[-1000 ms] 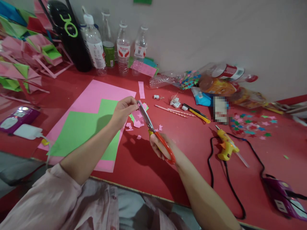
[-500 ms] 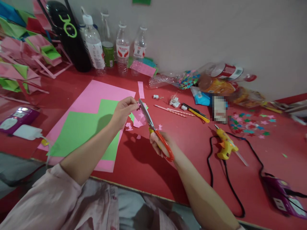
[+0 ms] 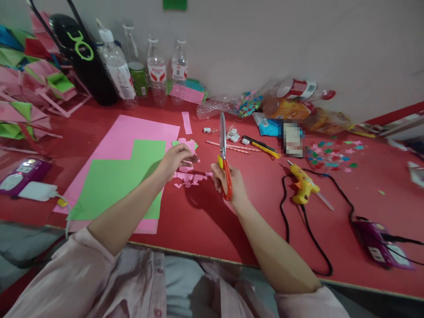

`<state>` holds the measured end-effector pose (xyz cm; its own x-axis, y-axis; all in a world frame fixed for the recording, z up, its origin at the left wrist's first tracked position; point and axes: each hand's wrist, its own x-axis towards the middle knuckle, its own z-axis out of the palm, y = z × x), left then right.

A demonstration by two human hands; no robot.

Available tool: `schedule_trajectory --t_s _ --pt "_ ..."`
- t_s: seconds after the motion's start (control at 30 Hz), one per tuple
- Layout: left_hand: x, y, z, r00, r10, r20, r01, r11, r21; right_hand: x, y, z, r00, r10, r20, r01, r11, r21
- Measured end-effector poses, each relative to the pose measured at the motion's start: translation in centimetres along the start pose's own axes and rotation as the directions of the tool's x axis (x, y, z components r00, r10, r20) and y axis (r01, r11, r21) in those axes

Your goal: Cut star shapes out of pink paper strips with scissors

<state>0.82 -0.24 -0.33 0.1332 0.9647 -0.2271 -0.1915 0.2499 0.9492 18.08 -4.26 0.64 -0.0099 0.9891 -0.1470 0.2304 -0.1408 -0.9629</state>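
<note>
My right hand (image 3: 232, 183) grips a pair of scissors (image 3: 224, 152) with red and yellow handles. The blades point away from me and look closed together. My left hand (image 3: 179, 161) is pinched, with a small piece of pink paper (image 3: 198, 161) at its fingertips; the shape of this piece is unclear. Below and behind the fingers lie pink paper scraps (image 3: 188, 178), and a small pink star (image 3: 208, 175) sits close to my right thumb. Left of the hand, a green paper sheet (image 3: 115, 185) rests on a larger pink sheet (image 3: 115, 132).
Clear plastic bottles (image 3: 157, 75) and a black flask (image 3: 88, 66) line the wall. Rightward lie a box cutter (image 3: 265, 148), scattered paper stars (image 3: 334, 154) and a yellow glue gun (image 3: 303, 185) with a black cord. Purple power strips (image 3: 24, 174) flank the red table; folded paper models (image 3: 26, 106) stand left.
The scissors have moved away from my left hand and now point more straight ahead. My left hand has come lower, over the scraps. The view has shifted slightly.
</note>
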Motion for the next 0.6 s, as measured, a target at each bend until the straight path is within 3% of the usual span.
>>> schedule_trajectory --t_s 0.07,0.1,0.17,0.27,0.33,0.43,0.5,0.6 --pt "0.0 -0.1 -0.1 0.99 0.113 0.083 -0.129 0.967 0.218 0.2 0.2 0.0 1.0 -0.011 -0.029 0.011 1.0 0.027" --pt "0.0 -0.1 -0.1 0.972 0.183 0.149 -0.225 0.91 0.348 0.3 0.4 -0.1 0.998 -0.017 -0.053 0.019 0.999 0.041" --pt "0.0 -0.3 0.3 0.917 0.267 0.296 -0.395 0.71 0.583 0.8 0.6 -0.4 0.995 -0.023 -0.097 0.031 0.997 0.074" --pt "0.0 -0.7 1.2 0.835 0.212 0.507 -0.549 0.312 0.775 1.8 1.0 -0.9 0.984 0.001 -0.179 0.026 0.989 0.147" --pt "0.1 -1.0 1.8 0.788 0.131 0.602 -0.612 0.058 0.789 2.3 1.2 -1.3 0.977 0.042 -0.209 -0.001 0.981 0.194" --pt "0.5 -1.3 2.3 0.766 0.061 0.639 -0.622 -0.177 0.763 2.8 1.4 -1.6 0.975 0.048 -0.218 0.004 0.973 0.232" --pt "0.9 -1.4 2.5 0.749 0.04 0.661 -0.629 -0.267 0.73 2.9 1.3 -1.6 0.976 0.048 -0.213 0.004 0.971 0.239" --pt "1.4 -1.5 2.7 0.727 0.052 0.685 -0.638 -0.317 0.701 2.8 1.1 -1.5 0.977 0.058 -0.204 -0.006 0.969 0.246"
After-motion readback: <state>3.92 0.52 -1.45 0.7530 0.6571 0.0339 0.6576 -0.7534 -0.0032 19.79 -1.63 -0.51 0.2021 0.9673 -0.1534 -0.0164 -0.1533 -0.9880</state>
